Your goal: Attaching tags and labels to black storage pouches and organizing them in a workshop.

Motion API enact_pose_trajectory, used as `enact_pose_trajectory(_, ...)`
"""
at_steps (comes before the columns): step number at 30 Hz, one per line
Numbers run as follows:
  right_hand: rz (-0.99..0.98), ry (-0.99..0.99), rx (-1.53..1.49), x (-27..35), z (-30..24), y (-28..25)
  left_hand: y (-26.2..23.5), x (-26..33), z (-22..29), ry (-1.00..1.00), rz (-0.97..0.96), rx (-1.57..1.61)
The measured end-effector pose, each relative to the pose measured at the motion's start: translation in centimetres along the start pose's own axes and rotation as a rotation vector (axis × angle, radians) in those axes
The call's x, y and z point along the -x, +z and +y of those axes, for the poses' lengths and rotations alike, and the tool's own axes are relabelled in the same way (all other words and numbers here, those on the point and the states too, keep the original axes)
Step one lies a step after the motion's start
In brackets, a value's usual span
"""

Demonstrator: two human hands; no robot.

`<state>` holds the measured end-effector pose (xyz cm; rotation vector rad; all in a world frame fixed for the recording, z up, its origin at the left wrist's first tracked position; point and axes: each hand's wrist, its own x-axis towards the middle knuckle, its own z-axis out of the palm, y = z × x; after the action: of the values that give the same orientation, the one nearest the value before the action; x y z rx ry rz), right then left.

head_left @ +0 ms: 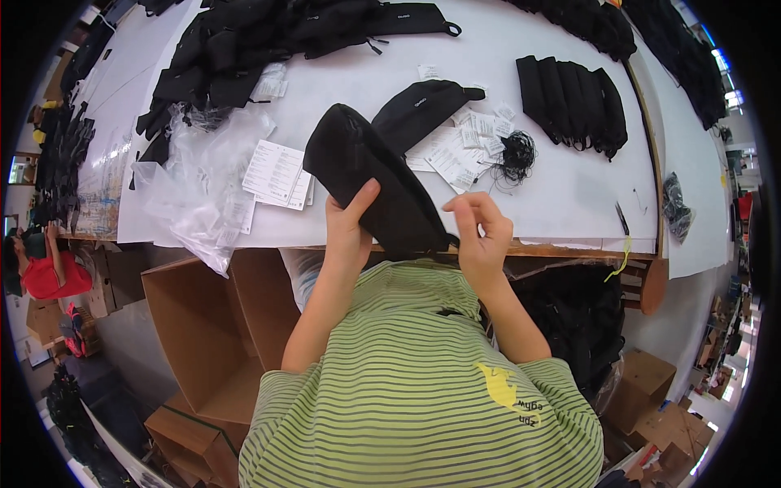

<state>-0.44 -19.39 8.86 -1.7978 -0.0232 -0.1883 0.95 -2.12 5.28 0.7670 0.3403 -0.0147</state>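
Observation:
A long black zippered pouch (378,183) is tilted up in front of me over the table's near edge. My left hand (350,224) grips its side, with the thumb across the front. Beside the pouch's lower right end is my right hand (482,236), its fingers curled and thumb and forefinger close together. Whatever they may pinch is too small to make out. Just beyond, another black pouch (427,110) lies on the table, next to white printed tags (455,159) and a tangle of black cords (517,156).
Black pouches are heaped (236,49) at the far left, with a row of folded ones (569,102) at the right. Clear plastic bags (203,171) and white cards (275,172) lie to the left. Thread snips (621,220) rest near the right edge. An open cardboard box (195,325) stands below.

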Motion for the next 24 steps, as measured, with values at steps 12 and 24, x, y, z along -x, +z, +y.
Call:
enact_pose_trajectory(12,-0.051,-0.567,0.283,-5.4,-1.3,1.0,0.4,0.6,1.4,-0.307,-0.184,-0.265)
enact_pose_trajectory(24,-0.283,-0.338,0.218,-1.1,-2.4,0.3,0.8,0.3,1.1,-0.497,-0.081,0.272)
